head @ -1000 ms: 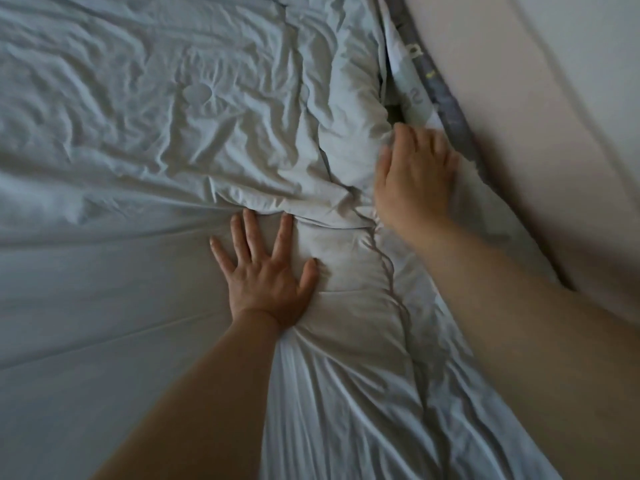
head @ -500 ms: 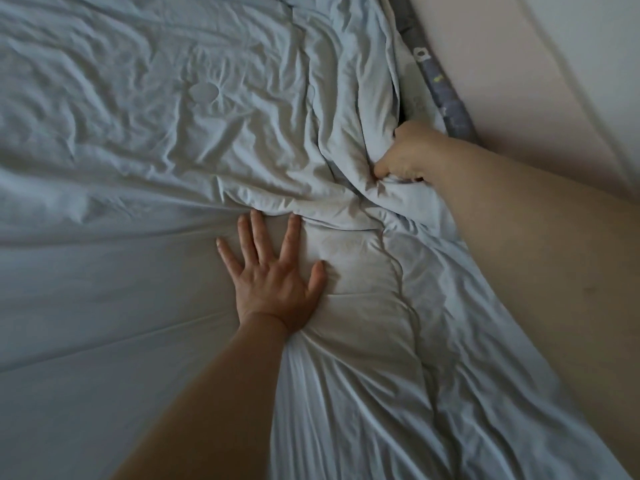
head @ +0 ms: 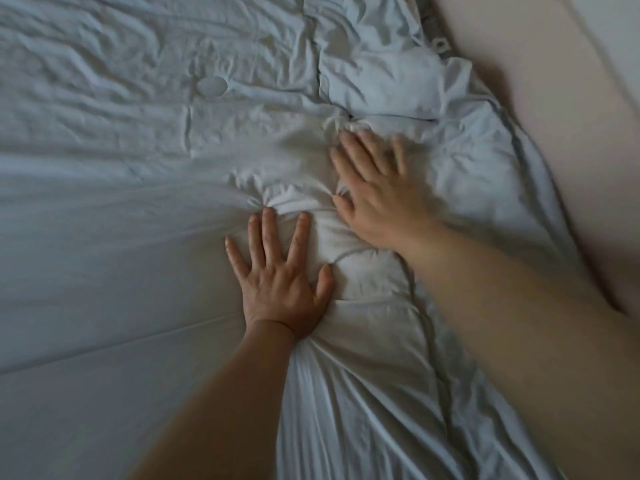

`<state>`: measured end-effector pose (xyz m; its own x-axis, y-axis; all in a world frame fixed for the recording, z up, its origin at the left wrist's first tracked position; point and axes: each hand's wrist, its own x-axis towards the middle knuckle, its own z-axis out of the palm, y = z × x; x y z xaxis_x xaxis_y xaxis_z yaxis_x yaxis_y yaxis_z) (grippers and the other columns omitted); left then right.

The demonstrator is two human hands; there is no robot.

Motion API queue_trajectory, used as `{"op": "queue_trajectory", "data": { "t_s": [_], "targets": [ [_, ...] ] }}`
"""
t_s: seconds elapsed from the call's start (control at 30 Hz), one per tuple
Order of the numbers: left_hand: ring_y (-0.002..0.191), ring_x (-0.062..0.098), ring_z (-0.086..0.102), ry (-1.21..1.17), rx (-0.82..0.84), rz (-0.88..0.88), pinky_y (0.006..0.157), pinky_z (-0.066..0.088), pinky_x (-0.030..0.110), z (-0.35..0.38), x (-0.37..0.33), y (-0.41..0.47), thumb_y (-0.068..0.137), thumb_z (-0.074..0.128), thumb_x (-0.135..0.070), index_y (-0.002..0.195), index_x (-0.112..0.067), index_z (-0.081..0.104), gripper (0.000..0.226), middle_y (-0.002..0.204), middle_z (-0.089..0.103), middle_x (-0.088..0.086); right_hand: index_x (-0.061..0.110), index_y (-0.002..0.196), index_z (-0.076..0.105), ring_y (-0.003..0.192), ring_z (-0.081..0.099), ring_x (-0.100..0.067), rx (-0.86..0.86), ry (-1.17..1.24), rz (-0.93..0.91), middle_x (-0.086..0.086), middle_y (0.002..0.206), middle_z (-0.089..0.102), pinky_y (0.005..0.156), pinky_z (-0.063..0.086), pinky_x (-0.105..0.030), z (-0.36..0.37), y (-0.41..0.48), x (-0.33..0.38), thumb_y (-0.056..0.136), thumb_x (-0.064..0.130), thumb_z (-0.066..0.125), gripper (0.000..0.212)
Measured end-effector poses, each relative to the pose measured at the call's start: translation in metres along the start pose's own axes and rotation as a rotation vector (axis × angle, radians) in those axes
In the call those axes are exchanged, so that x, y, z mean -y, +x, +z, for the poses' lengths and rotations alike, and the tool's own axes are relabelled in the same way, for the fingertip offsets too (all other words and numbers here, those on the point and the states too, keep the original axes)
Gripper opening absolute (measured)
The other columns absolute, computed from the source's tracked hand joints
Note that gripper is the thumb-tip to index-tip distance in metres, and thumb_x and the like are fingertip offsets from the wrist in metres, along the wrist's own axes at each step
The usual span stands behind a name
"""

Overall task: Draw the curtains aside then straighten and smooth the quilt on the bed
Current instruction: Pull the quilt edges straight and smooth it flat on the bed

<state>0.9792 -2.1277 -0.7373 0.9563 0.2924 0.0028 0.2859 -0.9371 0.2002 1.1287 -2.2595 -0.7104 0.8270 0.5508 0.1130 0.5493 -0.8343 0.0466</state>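
Note:
A pale blue-white quilt [head: 145,98] covers the bed, wrinkled across the top and bunched along the right side. My left hand [head: 277,275] lies flat on it with fingers spread, palm down near a puckered fold. My right hand [head: 377,188] rests flat just above and to the right of the left, fingers spread and blurred with motion, pressing a crumpled ridge of quilt. A folded-over lump of quilt [head: 381,84] sits beyond the right fingertips. No curtains are in view.
The quilt's right edge [head: 519,161] runs beside a beige padded bed side or wall [head: 554,98]. A grey strip with a white loop [head: 440,43] peeks out at the top right. The lower left stretch of bedding lies smoother.
My right hand has let go of the quilt edge it gripped by the wall and moved left, now lying flat beside my left hand. The quilt's right edge has been pulled over.

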Motion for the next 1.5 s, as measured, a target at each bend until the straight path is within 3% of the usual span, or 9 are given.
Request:
{"op": "queue_trajectory", "data": {
  "t_s": [0.1,0.13,0.2,0.27,0.3,0.43,0.63,0.83,1.5],
  "targets": [
    [0.146,0.034,0.011,0.005,-0.001,0.003,0.112,0.004,0.064,0.000,-0.001,0.002,0.078,0.035,-0.062,0.150,-0.036,0.019,0.078,0.158,0.015,0.016,0.003,0.149,0.019,0.146,0.010,-0.031,0.089,-0.002,0.544,-0.014,0.158,0.016,0.118,0.003,-0.052,0.001,0.012,-0.045,0.095,0.030,0.036,0.063],
    [0.146,0.034,0.011,0.013,0.003,0.002,0.112,0.004,0.064,0.000,-0.001,0.002,0.078,0.035,-0.062,0.150,-0.036,0.019,0.078,0.158,0.015,0.016,0.000,0.148,0.018,0.146,0.009,-0.033,0.084,0.038,0.603,-0.017,0.157,0.015,0.118,0.001,-0.052,-0.001,0.018,-0.045,0.095,0.028,0.038,0.063],
    [0.146,0.035,0.011,0.013,0.016,-0.004,0.112,0.004,0.064,-0.001,-0.001,0.000,0.078,0.035,-0.062,0.150,-0.036,0.019,0.079,0.158,0.014,0.016,0.000,0.148,0.022,0.146,0.009,-0.035,-0.035,0.089,0.419,-0.020,0.157,0.016,0.118,0.002,-0.052,-0.002,0.024,-0.019,0.093,0.032,0.039,0.065],
    [0.146,0.034,0.010,0.017,0.027,-0.007,0.112,0.003,0.064,-0.002,-0.001,0.001,0.078,0.035,-0.063,0.150,-0.036,0.019,0.079,0.158,0.014,0.016,0.007,0.149,0.024,0.147,0.008,-0.030,-0.003,0.089,0.198,-0.015,0.158,0.016,0.118,0.001,-0.053,0.007,0.022,0.006,0.091,0.046,0.033,0.070],
    [0.146,0.034,0.009,0.013,0.032,-0.005,0.113,0.003,0.064,-0.002,-0.002,0.001,0.078,0.035,-0.063,0.150,-0.036,0.019,0.079,0.158,0.013,0.016,0.013,0.150,0.021,0.147,0.005,-0.028,0.037,0.071,0.190,-0.013,0.159,0.013,0.117,0.000,-0.055,0.012,0.017,0.009,0.090,0.054,0.028,0.074],
    [0.147,0.032,0.007,-0.015,0.027,0.014,0.113,0.003,0.063,-0.003,0.002,0.000,0.078,0.037,-0.063,0.151,-0.037,0.018,0.080,0.159,0.012,0.014,0.021,0.151,0.015,0.148,-0.001,-0.029,0.075,0.036,0.387,-0.013,0.160,0.006,0.113,-0.004,-0.062,0.031,0.015,0.001,0.084,0.069,0.023,0.083],
    [0.147,0.030,0.010,-0.080,-0.031,0.032,0.116,0.003,0.056,-0.009,0.018,0.052,0.078,0.037,-0.058,0.150,-0.031,0.023,0.079,0.158,0.016,0.014,0.021,0.150,0.023,0.147,0.008,-0.030,0.048,0.041,0.386,-0.014,0.159,0.014,0.113,0.001,-0.063,0.030,0.023,0.006,0.081,0.066,0.029,0.082],
    [0.147,0.031,0.005,-0.010,0.033,-0.055,0.116,0.000,0.057,-0.010,0.030,0.158,0.084,0.026,-0.061,0.152,-0.032,0.009,0.075,0.159,0.007,0.018,0.018,0.148,0.030,0.144,0.018,-0.034,0.023,0.018,0.369,-0.016,0.156,0.022,0.114,0.007,-0.061,0.031,0.026,0.006,0.083,0.063,0.036,0.079],
    [0.147,0.029,0.002,-0.019,0.031,-0.093,0.116,-0.002,0.057,-0.005,0.026,0.166,0.078,0.033,-0.061,0.151,-0.039,0.007,0.080,0.159,0.006,0.016,0.015,0.147,0.034,0.144,0.018,-0.036,0.066,0.051,0.365,-0.018,0.155,0.024,0.114,0.007,-0.062,0.024,0.030,0.004,0.080,0.059,0.044,0.081]
  ]
}}
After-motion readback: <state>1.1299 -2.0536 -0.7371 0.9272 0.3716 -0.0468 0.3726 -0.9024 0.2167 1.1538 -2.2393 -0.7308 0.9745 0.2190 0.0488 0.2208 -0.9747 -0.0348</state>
